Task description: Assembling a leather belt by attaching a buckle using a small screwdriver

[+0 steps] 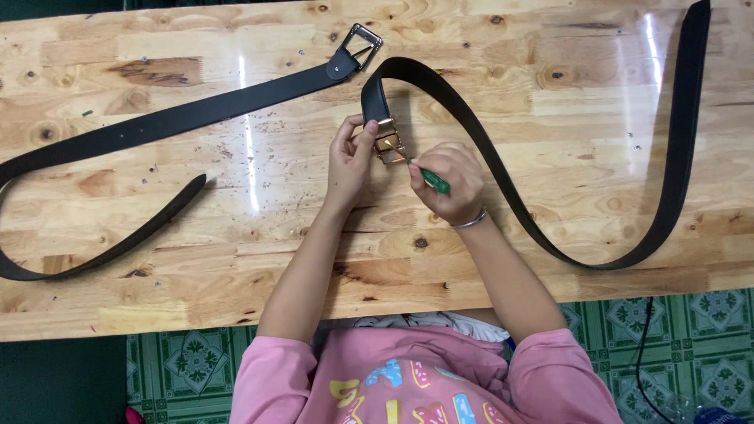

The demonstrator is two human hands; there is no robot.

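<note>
The tip of the green screwdriver [430, 179] is too small to make out where it meets the gold buckle [388, 141]; most of its handle is buried in the right hand [448, 182]; the left hand [351, 153] covers the buckle's near side, so its fastening cannot be told; the belt on the right [682, 141] runs off the top edge; the other belt [157, 122] leaves the left edge and returns lower down; specks on the wooden table [550, 71] are too small to identify; the thin black cable [640, 353] and a dark object [719, 414] are cut by the bottom edge.
</note>
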